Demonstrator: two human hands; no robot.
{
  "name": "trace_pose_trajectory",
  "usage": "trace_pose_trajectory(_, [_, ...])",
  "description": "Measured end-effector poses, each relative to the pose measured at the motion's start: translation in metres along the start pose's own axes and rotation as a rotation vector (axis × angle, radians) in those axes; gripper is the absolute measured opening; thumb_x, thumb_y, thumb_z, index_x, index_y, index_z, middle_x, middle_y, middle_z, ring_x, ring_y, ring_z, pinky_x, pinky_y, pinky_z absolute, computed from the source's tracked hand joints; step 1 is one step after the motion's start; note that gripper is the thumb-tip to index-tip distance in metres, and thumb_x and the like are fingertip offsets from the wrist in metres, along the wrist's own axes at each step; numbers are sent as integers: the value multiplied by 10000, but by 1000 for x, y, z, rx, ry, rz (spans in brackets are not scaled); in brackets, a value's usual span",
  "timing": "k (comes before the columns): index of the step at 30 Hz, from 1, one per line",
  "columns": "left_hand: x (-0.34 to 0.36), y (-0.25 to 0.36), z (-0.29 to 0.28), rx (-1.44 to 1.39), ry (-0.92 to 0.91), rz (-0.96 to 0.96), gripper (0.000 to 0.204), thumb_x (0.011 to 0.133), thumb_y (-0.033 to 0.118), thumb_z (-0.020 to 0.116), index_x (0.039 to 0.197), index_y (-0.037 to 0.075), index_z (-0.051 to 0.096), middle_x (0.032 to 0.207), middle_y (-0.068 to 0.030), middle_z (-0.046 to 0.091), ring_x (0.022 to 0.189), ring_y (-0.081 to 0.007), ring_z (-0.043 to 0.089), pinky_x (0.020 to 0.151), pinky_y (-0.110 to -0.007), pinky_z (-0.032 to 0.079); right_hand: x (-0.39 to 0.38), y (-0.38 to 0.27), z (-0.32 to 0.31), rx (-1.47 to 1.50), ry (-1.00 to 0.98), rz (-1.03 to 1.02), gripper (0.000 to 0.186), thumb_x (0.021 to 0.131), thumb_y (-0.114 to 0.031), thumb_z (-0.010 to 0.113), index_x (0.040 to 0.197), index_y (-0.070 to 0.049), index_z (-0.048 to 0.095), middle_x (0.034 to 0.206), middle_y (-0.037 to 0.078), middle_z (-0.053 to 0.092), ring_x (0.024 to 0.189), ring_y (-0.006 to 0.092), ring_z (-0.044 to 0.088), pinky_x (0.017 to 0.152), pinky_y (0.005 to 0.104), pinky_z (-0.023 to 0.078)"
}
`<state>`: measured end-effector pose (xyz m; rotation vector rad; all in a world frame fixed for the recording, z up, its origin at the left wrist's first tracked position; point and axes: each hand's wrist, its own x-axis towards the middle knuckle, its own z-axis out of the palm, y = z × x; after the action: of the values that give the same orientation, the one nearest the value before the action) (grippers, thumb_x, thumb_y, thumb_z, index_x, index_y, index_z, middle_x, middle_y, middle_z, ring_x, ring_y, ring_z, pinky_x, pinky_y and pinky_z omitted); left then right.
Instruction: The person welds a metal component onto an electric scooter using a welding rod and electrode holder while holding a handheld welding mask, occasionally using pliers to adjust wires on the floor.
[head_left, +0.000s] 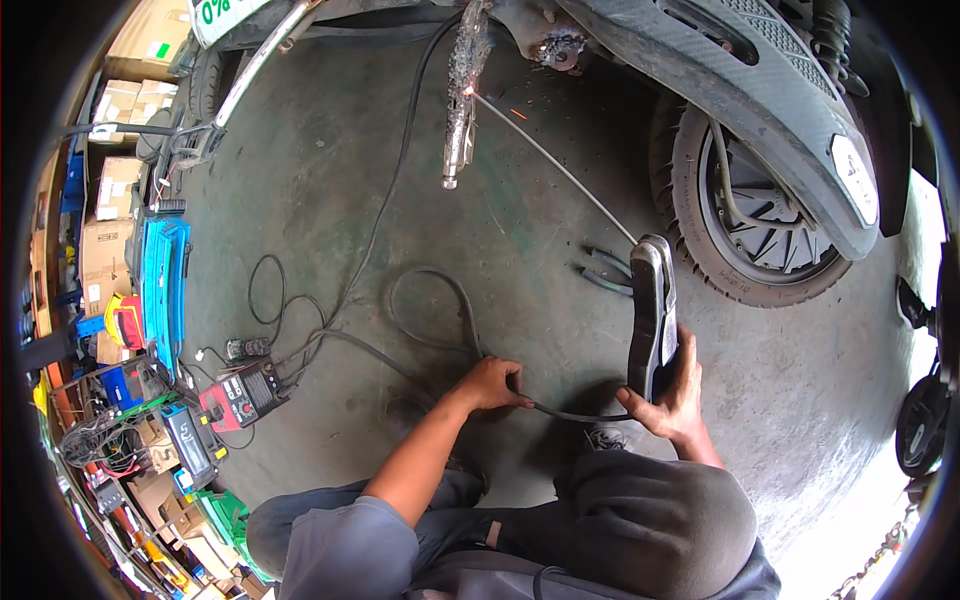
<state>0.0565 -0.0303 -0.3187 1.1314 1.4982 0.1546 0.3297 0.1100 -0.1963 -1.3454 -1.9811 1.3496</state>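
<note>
My right hand [678, 398] is wrapped round a black welding electrode holder [654, 310]. A thin welding rod [555, 168] runs from its jaws up and to the left. The rod's tip glows orange against a rough, weld-spattered metal bar [461, 125] that hangs below the scooter's underside. An orange spark shows just right of the tip. My left hand [488, 385] pinches the black welding cable [572, 414], which leads across to the holder's lower end.
At the right stands the scooter's wheel [755, 200] beneath a grey footboard panel [730, 90]. A dark two-pronged tool [607, 272] lies near the holder. Looped cable [395, 300] crosses the floor to a red and black welding machine [242, 398]. Cartons [108, 260] and shelves line the left.
</note>
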Motion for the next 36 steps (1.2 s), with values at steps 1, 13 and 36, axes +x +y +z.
trace_pose_trajectory(1, [0, 1, 0, -2, -3, -2, 444, 593, 356, 895, 710, 27, 621, 752, -111, 673, 734, -246, 645, 691, -357, 486, 0, 1, 0, -3, 2, -6, 927, 603, -289, 831, 1314, 29, 327, 905, 182, 654, 788, 280, 666, 731, 372, 525])
trace_pose_trajectory(13, [-1, 1, -1, -6, 0, -10, 458, 606, 378, 893, 708, 32, 610, 734, -99, 671, 704, -221, 639, 671, -347, 475, 14, 0, -3, 37, 84, -99, 934, 629, -332, 828, 1315, 48, 322, 851, 163, 644, 736, 251, 646, 690, 353, 516])
trace_pose_trajectory(36, [-2, 3, -1, -27, 11, 9, 425, 600, 330, 898, 704, 27, 618, 742, -102, 676, 719, -224, 645, 673, -350, 483, 3, -4, -3, -9, -17, 3, 927, 602, -313, 830, 1319, 23, 347, 980, 192, 631, 843, 262, 650, 766, 349, 517])
